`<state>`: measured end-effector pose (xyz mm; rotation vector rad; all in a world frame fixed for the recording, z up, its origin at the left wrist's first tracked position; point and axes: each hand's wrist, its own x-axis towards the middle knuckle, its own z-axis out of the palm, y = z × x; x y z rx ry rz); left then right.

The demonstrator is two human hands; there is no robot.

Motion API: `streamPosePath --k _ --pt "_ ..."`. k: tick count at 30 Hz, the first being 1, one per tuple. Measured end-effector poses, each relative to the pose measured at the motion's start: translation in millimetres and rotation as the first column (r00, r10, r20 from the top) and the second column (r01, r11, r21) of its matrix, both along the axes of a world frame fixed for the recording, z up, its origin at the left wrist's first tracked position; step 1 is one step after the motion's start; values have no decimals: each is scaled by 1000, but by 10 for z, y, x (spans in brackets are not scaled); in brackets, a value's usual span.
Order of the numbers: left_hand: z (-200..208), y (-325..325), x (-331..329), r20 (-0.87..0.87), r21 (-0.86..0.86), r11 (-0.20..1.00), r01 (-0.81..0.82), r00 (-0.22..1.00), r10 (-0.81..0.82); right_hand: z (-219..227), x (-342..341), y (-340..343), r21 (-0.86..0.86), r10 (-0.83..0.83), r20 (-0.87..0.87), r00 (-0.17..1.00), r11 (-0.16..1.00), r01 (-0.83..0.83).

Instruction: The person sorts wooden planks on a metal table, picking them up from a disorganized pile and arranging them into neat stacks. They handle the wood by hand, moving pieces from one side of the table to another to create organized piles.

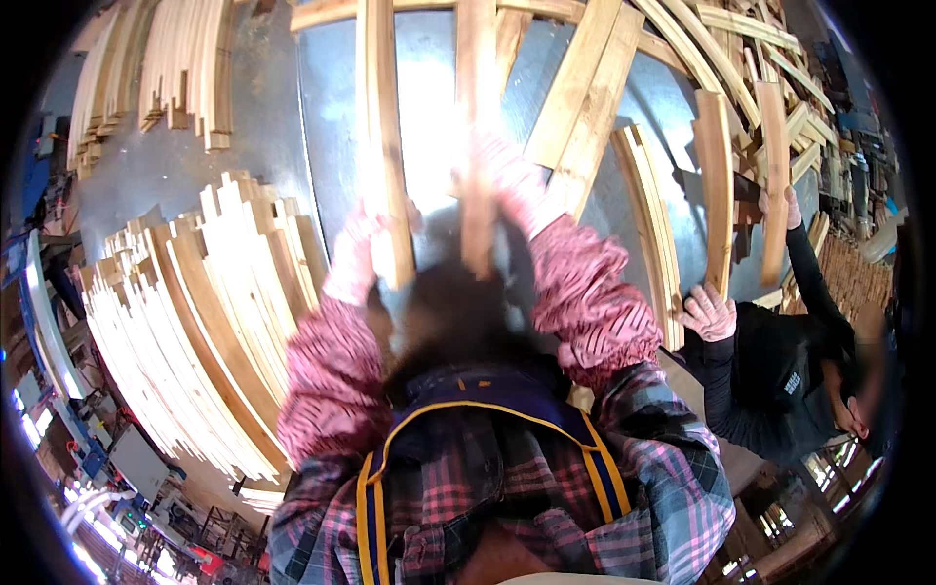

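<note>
My left hand (359, 244), in a pale pinkish glove, grips a long light wooden board (383, 136) near its close end. To the right, my right hand (517, 185), gloved too, is closed at the edge of a second wooden board (476, 117). That board is smeared by motion, and so are the fingertips on it. Both boards point away from me, roughly parallel and apart, above a shiny metal table (424, 58). Pink patterned sleeve covers reach down both my forearms.
Boards stand stacked at the left (195, 292), with further stacks (190, 68) behind. Two slanting boards (585, 97) lie right of my right hand. A co-worker in black (780, 370) handles boards at the right, beside a pile of loose strips (780, 58).
</note>
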<state>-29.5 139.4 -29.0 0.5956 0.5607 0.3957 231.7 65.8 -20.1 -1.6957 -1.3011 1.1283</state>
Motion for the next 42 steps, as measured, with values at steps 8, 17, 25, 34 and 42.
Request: streamPosePath --k 8,17,25,34,42 --pt "139 -954 -502 -800 162 983 84 594 81 134 -498 559 83 -229 809 542 956 280" --pt "179 -278 -114 -764 622 704 343 462 450 -156 -668 8 -6 -58 122 991 998 59" --pt "216 -214 387 -837 459 537 708 143 527 73 1197 1718 227 -231 878 419 972 62" --pt "119 18 1669 -822 495 208 844 378 425 488 2266 1629 493 -443 850 285 860 -134" --pt "-188 136 1550 -626 197 895 400 754 -199 -37 1629 504 -40 -383 805 453 726 686"
